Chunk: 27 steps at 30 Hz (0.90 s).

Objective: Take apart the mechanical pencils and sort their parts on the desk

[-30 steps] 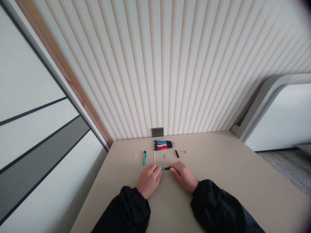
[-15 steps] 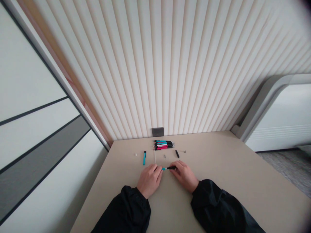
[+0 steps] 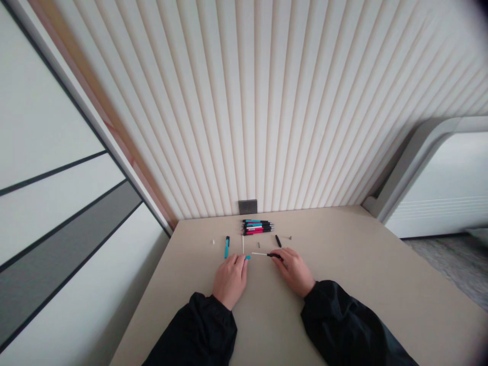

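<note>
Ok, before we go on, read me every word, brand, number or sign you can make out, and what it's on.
No text can be read in this view.
Stacked pens: any print too small to read.
Teal barrel with black clip: too small to tell.
Teal piece in the left hand: mostly covered, nothing legible.
Black piece in the right hand: nothing legible.
Black box by the wall: faint marks, unreadable.

On the desk (image 3: 343,244), the left hand (image 3: 230,278) pinches a turquoise barrel (image 3: 247,257); the right hand (image 3: 293,269) holds a black pen section (image 3: 273,255), its white refill (image 3: 259,253) pointing at the barrel, just apart. Beyond lie a black-topped turquoise piece (image 3: 226,247), a white stick (image 3: 243,245) and a row of pens (image 3: 258,227).
</note>
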Each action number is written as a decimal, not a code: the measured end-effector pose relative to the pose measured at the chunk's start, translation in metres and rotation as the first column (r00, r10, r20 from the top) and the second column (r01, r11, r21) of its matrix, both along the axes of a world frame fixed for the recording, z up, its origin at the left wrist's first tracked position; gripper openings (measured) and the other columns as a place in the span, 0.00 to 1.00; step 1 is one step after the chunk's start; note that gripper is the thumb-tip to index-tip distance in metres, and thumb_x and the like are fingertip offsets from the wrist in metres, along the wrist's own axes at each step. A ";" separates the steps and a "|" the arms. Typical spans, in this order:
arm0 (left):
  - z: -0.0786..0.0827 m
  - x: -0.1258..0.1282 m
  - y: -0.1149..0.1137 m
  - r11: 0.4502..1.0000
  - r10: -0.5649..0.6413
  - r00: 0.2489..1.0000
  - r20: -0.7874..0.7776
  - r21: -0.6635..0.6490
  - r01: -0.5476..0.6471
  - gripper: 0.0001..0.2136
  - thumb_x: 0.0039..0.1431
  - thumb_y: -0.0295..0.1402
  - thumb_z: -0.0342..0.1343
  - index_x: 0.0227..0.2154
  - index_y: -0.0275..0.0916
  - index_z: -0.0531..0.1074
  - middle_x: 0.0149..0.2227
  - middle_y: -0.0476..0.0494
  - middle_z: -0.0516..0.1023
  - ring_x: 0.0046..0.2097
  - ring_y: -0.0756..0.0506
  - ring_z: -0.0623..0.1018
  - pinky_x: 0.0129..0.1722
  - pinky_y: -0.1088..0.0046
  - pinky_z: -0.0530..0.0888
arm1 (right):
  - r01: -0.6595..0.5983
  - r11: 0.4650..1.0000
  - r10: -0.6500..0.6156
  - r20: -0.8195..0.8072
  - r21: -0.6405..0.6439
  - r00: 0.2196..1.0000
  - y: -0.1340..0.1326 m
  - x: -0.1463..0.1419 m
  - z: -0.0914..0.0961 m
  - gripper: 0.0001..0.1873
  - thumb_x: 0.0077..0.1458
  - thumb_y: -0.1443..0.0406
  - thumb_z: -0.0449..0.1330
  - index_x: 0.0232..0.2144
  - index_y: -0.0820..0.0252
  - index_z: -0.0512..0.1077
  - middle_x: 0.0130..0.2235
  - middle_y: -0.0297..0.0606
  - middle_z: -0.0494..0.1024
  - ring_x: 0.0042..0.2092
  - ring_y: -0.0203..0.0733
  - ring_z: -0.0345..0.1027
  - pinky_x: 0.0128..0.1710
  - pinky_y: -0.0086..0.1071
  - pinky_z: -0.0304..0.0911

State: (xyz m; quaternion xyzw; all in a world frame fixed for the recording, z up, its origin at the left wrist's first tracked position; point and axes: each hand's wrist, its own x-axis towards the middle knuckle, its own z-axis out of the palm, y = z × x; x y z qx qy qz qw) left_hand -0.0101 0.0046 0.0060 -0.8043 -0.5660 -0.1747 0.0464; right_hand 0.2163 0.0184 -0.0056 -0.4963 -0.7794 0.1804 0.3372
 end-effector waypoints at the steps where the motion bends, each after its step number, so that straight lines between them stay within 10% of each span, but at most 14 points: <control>1: -0.001 0.000 0.000 1.000 0.011 1.000 -0.001 -0.002 -0.011 0.12 0.67 0.34 0.41 0.40 0.41 0.70 0.34 0.44 0.73 0.37 0.45 0.75 0.36 0.70 0.70 | 0.005 1.000 -0.005 0.002 0.003 1.000 0.000 0.001 0.000 0.10 0.62 0.63 0.52 0.42 0.55 0.72 0.39 0.38 0.78 0.42 0.43 0.70 0.45 0.37 0.63; 27: -0.006 -0.007 0.002 0.995 -0.090 0.970 0.226 -0.010 0.095 0.08 0.65 0.29 0.45 0.42 0.41 0.68 0.38 0.46 0.75 0.40 0.45 0.76 0.38 0.71 0.71 | -0.051 0.997 0.049 0.027 0.056 0.998 -0.002 0.001 0.003 0.10 0.63 0.64 0.50 0.41 0.55 0.72 0.38 0.39 0.75 0.41 0.43 0.69 0.44 0.36 0.64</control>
